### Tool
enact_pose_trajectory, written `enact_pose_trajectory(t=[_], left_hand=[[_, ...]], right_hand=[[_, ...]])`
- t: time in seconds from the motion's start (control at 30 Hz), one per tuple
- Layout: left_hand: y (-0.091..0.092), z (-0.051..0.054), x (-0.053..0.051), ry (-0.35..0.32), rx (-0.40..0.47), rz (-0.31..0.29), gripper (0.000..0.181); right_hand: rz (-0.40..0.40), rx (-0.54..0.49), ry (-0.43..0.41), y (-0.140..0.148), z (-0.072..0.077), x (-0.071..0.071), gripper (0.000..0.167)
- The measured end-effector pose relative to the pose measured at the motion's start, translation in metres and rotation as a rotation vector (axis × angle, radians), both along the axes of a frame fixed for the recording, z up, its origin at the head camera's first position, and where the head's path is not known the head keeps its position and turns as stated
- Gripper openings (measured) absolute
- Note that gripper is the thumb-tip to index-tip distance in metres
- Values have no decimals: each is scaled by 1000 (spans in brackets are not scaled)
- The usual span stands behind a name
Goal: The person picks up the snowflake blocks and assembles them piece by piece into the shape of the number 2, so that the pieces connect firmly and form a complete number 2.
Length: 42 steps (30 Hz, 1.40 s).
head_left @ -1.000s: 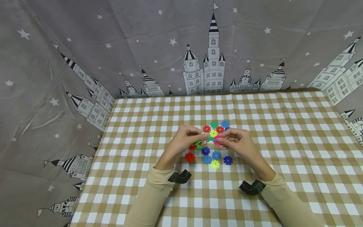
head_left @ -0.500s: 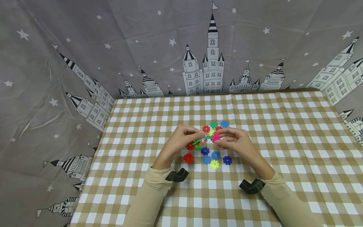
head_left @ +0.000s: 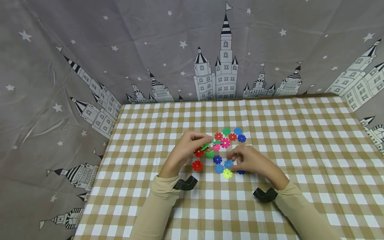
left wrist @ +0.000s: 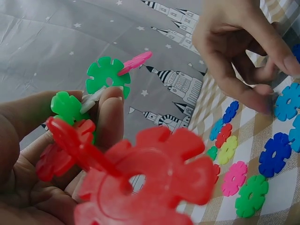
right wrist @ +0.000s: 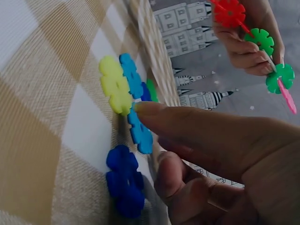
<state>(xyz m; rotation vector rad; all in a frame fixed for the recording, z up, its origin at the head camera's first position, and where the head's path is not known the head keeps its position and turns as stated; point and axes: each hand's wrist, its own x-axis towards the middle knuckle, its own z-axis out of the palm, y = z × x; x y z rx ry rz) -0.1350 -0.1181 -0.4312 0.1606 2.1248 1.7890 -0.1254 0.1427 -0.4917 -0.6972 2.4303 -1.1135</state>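
My left hand (head_left: 190, 148) pinches a chain of interlocking snowflake discs (left wrist: 157, 173) near its white disc (left wrist: 93, 99), above the table. Two red discs, a green one, the white one, another green disc (left wrist: 105, 75) and a pink disc (left wrist: 136, 63) make up the chain. My right hand (head_left: 250, 160) is low over the loose discs, thumb and forefinger apart at the edges of a light blue disc (right wrist: 141, 133) on the cloth. The thumb tip lies beside a yellow disc (right wrist: 115, 86). A dark blue disc (right wrist: 124, 183) lies partly under this hand in the head view.
Several loose discs lie beyond the hands, among them a red disc (head_left: 232, 136), a green disc (head_left: 226, 132) and a dark blue disc (head_left: 241, 138). A checked cloth (head_left: 300, 140) covers the table. A grey castle-print curtain (head_left: 168, 50) hangs behind and at the sides.
My right hand has let go of the pink disc, which stays joined to the chain. It has moved nearer me, down to the light blue disc. The left hand has shifted slightly left.
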Motion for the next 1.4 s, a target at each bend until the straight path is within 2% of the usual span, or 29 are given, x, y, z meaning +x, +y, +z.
enact_pose_trajectory(t=[0.13,0.27,0.57,0.7,0.8,0.87,1.0,1.13,1.27,1.4], left_hand=[[0,0,0,3,8,-1,26],[0,0,0,10,13,-4,26],[0,0,0,16,28,-7,22],[0,-1,0,11,29,-2,24],[0,-1,-1,16,26,7,25],[0,-1,-1,24,21,18,24],[0,0,-1,30,25,32,22],[0,1,-1,21,32,39,23],[0,2,0,0,50,37,23],[0,1,0,-27,90,25,24]], right_hand=[[13,57,32,-1,-1,1,30],[8,59,42,-3,-3,1,26],[-32,55,-14,-4,-3,-1,24],[-46,8,-41,-3,-2,-1,20],[-82,-70,-12,0,2,0,17],[-146,-147,24,2,5,1,16],[-280,-366,59,7,12,2,14],[-332,-545,88,10,15,2,11],[-337,-613,132,10,17,3,9],[-321,-603,158,8,17,4,9]])
